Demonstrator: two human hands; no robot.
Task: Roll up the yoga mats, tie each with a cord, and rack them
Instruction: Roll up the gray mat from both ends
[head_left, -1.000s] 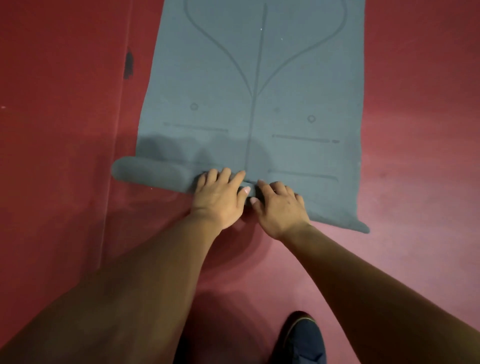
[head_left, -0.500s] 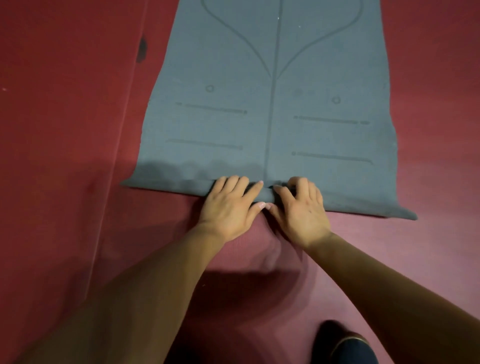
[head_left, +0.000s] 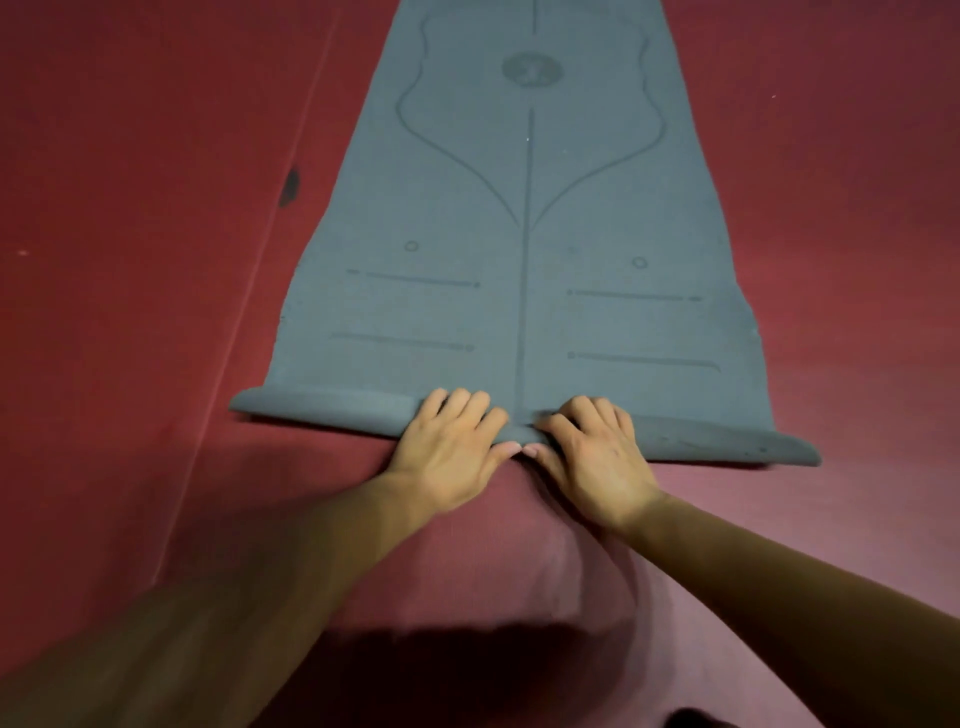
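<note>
We see a grey-blue yoga mat (head_left: 519, 208) lying flat on the red floor (head_left: 130, 312), stretching away from us towards the top of the view. Its near end is turned over into a thin, low roll (head_left: 332, 408) that runs across the mat's full width, with both tips sticking out a little past the mat's side edges.

Our left hand (head_left: 452, 447) sits on the roll just left of the mat's middle. Its fingers are laid over the top of the roll and its thumb is tucked against the near side, so it grips the roll. Our right hand (head_left: 597, 457) is just beside it, right of the middle. Its knuckles are raised, its fingers are bent down onto the roll and its thumb is also on the near side, gripping it as well. The two thumb tips nearly meet at the roll's near edge.

The mat carries printed guide marks: a centre line (head_left: 524, 312) running lengthwise between our hands, short bars on either side of it, curved outlines further off, and a round emblem (head_left: 531, 69) near the far end.

A pale seam (head_left: 242, 312) crosses the floor left of the mat, with a small dark mark (head_left: 289, 188) just beside it.
</note>
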